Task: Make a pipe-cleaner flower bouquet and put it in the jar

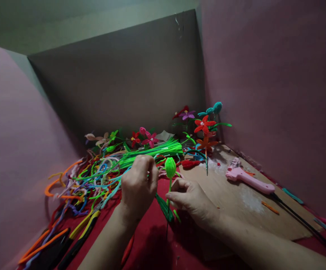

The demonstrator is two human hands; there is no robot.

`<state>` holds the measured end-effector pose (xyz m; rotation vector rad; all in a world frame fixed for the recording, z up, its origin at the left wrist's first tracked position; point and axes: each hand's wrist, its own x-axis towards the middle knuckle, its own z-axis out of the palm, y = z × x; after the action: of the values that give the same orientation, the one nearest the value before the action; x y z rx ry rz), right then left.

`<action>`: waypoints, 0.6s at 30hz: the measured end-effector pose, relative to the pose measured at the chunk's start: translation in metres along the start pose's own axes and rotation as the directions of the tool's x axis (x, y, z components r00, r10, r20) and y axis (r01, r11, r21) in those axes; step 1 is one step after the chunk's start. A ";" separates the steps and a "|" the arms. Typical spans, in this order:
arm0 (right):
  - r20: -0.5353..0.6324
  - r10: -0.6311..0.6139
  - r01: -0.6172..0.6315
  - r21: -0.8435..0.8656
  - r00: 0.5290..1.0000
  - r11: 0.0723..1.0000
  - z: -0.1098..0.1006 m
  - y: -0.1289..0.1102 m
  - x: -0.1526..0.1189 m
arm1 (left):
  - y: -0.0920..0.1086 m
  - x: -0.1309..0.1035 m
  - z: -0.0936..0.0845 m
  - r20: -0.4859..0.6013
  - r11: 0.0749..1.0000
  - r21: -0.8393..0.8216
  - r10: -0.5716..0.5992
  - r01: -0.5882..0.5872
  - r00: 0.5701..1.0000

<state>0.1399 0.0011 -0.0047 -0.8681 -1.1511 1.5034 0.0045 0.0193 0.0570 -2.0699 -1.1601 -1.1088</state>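
A bright green pipe-cleaner flower bud (pixel 170 167) stands upright on a thin stem in front of me. My right hand (pixel 192 198) pinches that stem between thumb and fingertips, just below the bud. Bare dark wire sticks out below the pinch. To the left of the bud, my left hand (pixel 141 179) is closed with its fingers pressed together, apart from the flower; whatever it holds is hidden. Under the stem lies a dark green pipe-cleaner leaf (pixel 164 208). Behind my left hand is a bundle of green pipe cleaners (pixel 163 149).
Tangled coloured pipe cleaners (pixel 95 180) and yellow-black pliers (pixel 81 232) lie on the left. Finished pipe-cleaner flowers (pixel 205 123) stand at the back. On the right, a pink glue gun (pixel 250 180) with a black cord rests on a cardboard sheet (pixel 286 221). Walls enclose both sides.
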 end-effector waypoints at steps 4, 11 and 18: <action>0.021 0.037 -0.039 0.113 0.999 0.993 -0.001 0.002 0.002 | 0.001 0.001 -0.015 0.123 0.919 -0.227 -0.301 0.322 0.946; 0.032 0.049 -0.056 0.289 0.998 0.956 -0.006 0.006 0.009 | -0.006 -0.010 -0.023 0.431 0.728 -0.368 -0.418 0.579 0.800; 0.013 0.056 -0.057 0.347 0.998 0.936 -0.011 0.005 0.014 | -0.030 -0.028 -0.001 0.593 0.596 -0.351 -0.456 0.722 0.664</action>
<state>0.1451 0.0166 -0.0123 -0.6595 -0.8315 1.6914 -0.0303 0.0212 0.0350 -2.5435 -2.1202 -1.4649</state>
